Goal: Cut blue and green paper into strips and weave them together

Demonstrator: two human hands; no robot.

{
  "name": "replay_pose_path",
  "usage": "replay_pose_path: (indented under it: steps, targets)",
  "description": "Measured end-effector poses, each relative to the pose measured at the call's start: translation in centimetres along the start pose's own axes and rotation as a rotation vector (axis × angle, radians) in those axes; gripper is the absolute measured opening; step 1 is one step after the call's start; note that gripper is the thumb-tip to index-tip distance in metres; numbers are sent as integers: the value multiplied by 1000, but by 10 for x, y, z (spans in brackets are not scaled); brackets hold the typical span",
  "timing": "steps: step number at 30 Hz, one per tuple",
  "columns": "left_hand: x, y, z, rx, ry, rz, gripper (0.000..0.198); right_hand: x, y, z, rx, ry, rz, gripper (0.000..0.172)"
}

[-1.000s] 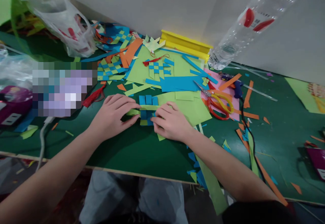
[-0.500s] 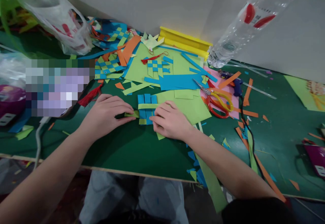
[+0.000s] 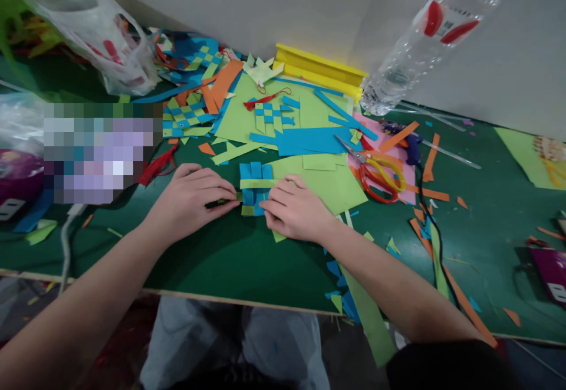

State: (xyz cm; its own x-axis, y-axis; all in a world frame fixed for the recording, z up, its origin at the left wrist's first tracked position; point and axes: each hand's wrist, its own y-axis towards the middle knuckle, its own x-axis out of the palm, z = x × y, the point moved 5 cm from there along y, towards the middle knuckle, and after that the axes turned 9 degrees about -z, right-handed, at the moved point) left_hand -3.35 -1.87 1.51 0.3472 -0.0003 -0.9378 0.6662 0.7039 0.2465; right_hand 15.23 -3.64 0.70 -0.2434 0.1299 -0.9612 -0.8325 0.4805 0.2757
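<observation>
A small weave of blue and green paper strips lies flat on the green table, between my two hands. At its left edge, my left hand pinches the end of a green strip that runs into the weave. My right hand rests over the right side of the weave, fingers bent, thumb and fingertips pressed on a blue strip. One green strip crosses the upper part of the blue strips and ends under my right fingers. Light green sheets lie behind my right hand.
Scissors with red and yellow handles lie on pink paper to the right. Behind are a yellow holder, a leaning plastic bottle, a finished woven fish and paper scraps. A white plastic bag stands back left.
My left hand has moved slightly right, closer to the weave, and less of the green strip shows between its fingers and the weave. My right hand has hardly moved.
</observation>
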Motion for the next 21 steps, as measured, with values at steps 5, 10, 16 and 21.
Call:
replay_pose_path:
  steps: [5,10,16,21]
  targets:
    - [3,3,1,32,-33,1,13,-2,1,-2,-38,-37,-29,29]
    - [7,7,6,63,-43,-10,17,-5,2,-3,-60,-62,-51,31]
    - [13,11,10,68,-54,28,18,-8,7,-2,-36,-60,-127,33]
    - [17,14,11,61,-32,20,19,-13,7,-1,-27,-79,-177,33]
